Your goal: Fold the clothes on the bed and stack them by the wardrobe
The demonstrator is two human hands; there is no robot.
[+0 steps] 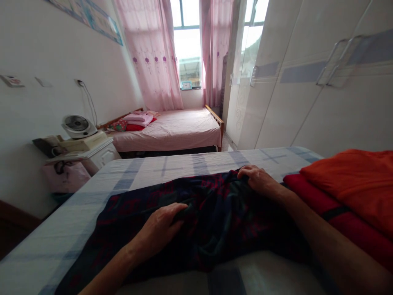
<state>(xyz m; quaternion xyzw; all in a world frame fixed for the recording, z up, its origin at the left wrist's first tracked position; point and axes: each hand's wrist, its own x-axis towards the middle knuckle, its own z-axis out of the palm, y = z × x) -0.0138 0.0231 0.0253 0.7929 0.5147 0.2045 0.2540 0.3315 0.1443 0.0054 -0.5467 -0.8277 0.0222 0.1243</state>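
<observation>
A dark navy and green garment with red patterns [129, 221] lies spread and rumpled across the bed, possibly trousers, though its exact kind is unclear. My left hand [164, 223] rests on its middle, thumb and fingers pinching a fold of the cloth. Farther right, my right hand [253, 178] has its fingers curled over the garment's far edge and grips it. Creases bunch up between the two hands. Part of the garment's right side is hidden under my right forearm.
Folded red cloth [310, 194] and orange cloth [353, 176] lie at the right on the checked bed sheet [178, 164]. Beyond stands a second bed with a pink sheet [178, 129]. A fan [78, 125] sits on a cabinet at left; a white wardrobe [285, 110] lines the right.
</observation>
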